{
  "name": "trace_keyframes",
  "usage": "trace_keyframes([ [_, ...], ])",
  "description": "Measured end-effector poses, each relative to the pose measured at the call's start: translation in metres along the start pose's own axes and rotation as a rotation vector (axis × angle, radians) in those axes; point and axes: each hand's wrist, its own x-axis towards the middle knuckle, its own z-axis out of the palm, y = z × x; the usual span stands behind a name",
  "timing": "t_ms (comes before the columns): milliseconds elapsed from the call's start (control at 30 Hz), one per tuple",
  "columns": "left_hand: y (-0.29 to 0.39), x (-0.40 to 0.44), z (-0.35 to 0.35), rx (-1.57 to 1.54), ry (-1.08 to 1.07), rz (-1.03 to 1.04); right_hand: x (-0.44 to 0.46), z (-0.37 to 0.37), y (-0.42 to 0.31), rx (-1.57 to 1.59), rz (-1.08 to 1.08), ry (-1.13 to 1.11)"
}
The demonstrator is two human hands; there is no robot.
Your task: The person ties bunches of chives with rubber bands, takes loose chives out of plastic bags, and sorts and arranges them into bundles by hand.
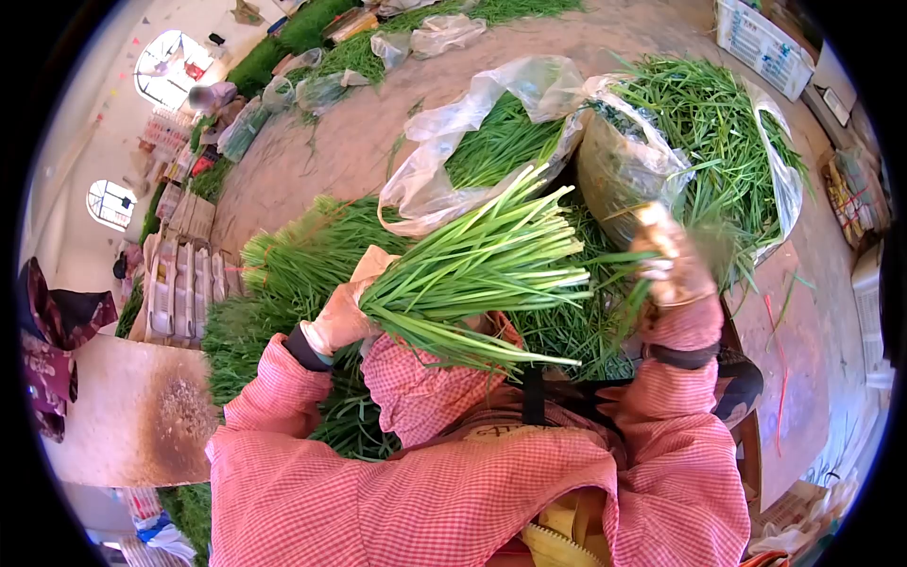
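Note:
My left hand point(342, 310), in a pale glove, is closed around a thick bunch of green chives point(477, 269), whose pale stem ends point right. My right hand point(673, 265), gloved and partly smeared by motion, is to the right of those stems. Its fingers are curled on a few loose chive blades point(627, 261). Beneath both hands lie more loose chives point(576, 331). Beyond them stand an open clear plastic bag point(416, 184) of chives and a fuller bag point(609, 175), its leaves spilling over the rim.
Piled chive bunches point(283, 293) lie left of my left hand. A white plastic crate point(765, 47) stands at the far right, and a stack of crates point(175, 288) at the left. Another person point(215, 99) sits far off by more bagged greens. A red string point(782, 364) lies at right.

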Motion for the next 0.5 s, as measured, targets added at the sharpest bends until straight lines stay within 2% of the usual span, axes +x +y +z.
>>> trace_keyframes([
  [33, 0.001, 0.000, 0.001, -0.031, -0.011, -0.029, -0.008, 0.008, -0.014, 0.003, -0.014, 0.215],
  [100, 0.002, 0.000, 0.001, -0.091, -0.029, -0.087, -0.008, 0.033, -0.021, -0.535, 0.019, 0.086],
  [133, 0.007, 0.001, 0.002, -0.081, -0.037, -0.082, -0.002, 0.049, -0.008, -0.906, 0.100, 0.113],
  [167, 0.012, 0.003, 0.003, -0.071, -0.043, -0.075, 0.003, 0.060, 0.008, -1.206, 0.056, 0.005],
  [200, 0.016, 0.005, 0.005, -0.069, -0.049, -0.071, 0.015, 0.040, 0.041, -1.496, -0.304, -0.023],
  [233, 0.020, 0.007, 0.007, -0.167, -0.052, -0.119, 0.026, 0.066, 0.043, -1.967, 0.190, -0.038],
  [267, 0.022, 0.007, 0.007, -0.263, -0.050, -0.170, 0.030, 0.062, 0.066, -1.853, -0.127, -0.051],
  [300, 0.022, 0.007, 0.005, -0.260, -0.045, -0.171, 0.032, 0.058, 0.072, -1.806, -0.149, -0.025],
  [367, 0.020, 0.004, -0.002, -0.151, -0.115, -0.159, 0.041, 0.045, 0.066, -0.672, 0.003, -0.107],
  [400, 0.016, 0.001, -0.007, 0.026, -0.150, -0.121, 0.039, 0.041, 0.041, -0.850, 0.098, -0.147],
  [433, 0.004, -0.001, -0.015, 0.026, -0.145, -0.131, 0.031, 0.045, 0.022, -0.848, 0.003, -0.053],
  [467, -0.014, -0.002, -0.024, 0.022, -0.212, -0.068, 0.025, 0.026, 0.009, -0.273, 0.038, -0.143],
  [500, -0.023, -0.002, -0.031, 0.020, -0.279, 0.000, 0.024, 0.006, -0.011, -0.060, 0.048, -0.247],
])
